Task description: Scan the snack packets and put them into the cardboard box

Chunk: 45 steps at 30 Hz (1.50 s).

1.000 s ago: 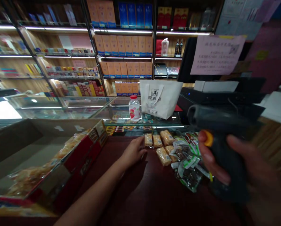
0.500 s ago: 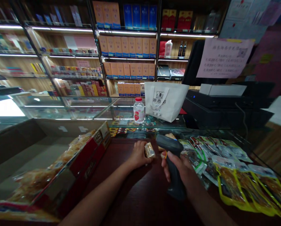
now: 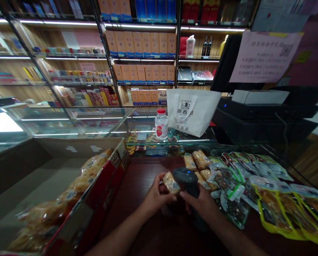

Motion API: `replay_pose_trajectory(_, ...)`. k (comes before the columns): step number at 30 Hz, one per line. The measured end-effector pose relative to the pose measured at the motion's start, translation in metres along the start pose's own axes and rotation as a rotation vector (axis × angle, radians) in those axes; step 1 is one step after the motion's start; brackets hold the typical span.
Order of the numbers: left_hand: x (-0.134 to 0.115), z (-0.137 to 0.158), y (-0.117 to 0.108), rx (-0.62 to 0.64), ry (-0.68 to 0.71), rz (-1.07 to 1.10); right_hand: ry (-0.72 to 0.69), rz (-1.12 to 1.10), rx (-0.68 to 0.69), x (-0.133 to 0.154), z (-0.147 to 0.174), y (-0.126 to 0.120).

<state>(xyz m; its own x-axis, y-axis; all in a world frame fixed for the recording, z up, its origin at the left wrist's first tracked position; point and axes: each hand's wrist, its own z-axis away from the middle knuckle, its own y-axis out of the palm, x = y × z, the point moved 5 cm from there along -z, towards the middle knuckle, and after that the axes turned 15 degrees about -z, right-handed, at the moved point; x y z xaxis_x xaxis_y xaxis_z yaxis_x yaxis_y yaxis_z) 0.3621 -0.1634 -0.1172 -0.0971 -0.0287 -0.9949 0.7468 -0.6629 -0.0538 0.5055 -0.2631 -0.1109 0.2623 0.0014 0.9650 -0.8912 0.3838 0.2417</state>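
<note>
Between the thumb and fingers of my left hand (image 3: pixel 156 195) is a small wrapped pastry (image 3: pixel 171 182) in clear plastic with a pale label. My right hand (image 3: pixel 201 202) grips the handle of a dark barcode scanner (image 3: pixel 186 177), whose head sits close to the pastry's right side. A blue light glows on top of the scanner. Just beyond, several more wrapped pastries (image 3: pixel 200 159) lie on the dark red counter (image 3: pixel 143 174). The lower end of the scanner handle is in shadow.
At left stands an open cardboard box (image 3: pixel 116 161) with a row of packaged pastries (image 3: pixel 76 185). Clear packets (image 3: pixel 233 199) and yellow-edged packets (image 3: pixel 274 206) lie at right. Behind are a strawberry-labelled bottle (image 3: pixel 161 125), a white bag (image 3: pixel 192 112) and a monitor (image 3: pixel 228 64).
My left hand has turned and raised the pastry off the counter. The scanner has drawn back towards me and turned upright, uncovering the pastries behind it. The view has shifted slightly.
</note>
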Motion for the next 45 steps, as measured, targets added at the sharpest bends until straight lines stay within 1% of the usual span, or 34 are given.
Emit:
replay_pose_trajectory(2,0.004,-0.002,-0.005,-0.039,-0.021,0.063,-0.007,-0.002,-0.012,-0.002,0.000,-0.004)
replay_pose_trajectory(7,0.004,-0.004,-0.035,-0.348,-0.002,0.028,-0.012,-0.025,-0.022,-0.002,0.002,-0.010)
replay_pose_trajectory(9,0.003,-0.004,-0.045,-0.447,-0.005,0.013,-0.011,-0.022,-0.013,-0.001,0.005,-0.010)
replay_pose_trajectory(12,0.002,-0.003,-0.055,-0.528,-0.004,0.022,-0.004,0.013,0.010,0.001,0.008,-0.013)
replay_pose_trajectory(16,0.000,-0.001,-0.062,-0.602,0.007,0.045,0.013,0.148,0.093,0.004,0.010,-0.019)
replay_pose_trajectory(21,0.002,-0.003,-0.067,-0.642,0.045,0.014,-0.015,0.300,0.137,0.013,0.015,-0.016)
replay_pose_trajectory(26,0.005,-0.004,-0.074,-0.689,0.069,-0.023,-0.062,0.409,0.136,0.023,0.019,-0.010)
replay_pose_trajectory(36,0.004,-0.006,-0.078,-0.687,0.099,-0.031,-0.082,0.463,0.172,0.026,0.022,-0.009)
replay_pose_trajectory(42,0.007,-0.006,-0.077,-0.716,0.146,0.001,-0.078,0.411,0.185,0.027,0.023,-0.005)
replay_pose_trajectory(45,0.008,-0.008,-0.077,-0.710,0.156,-0.001,-0.102,0.422,0.187,0.029,0.023,-0.004)
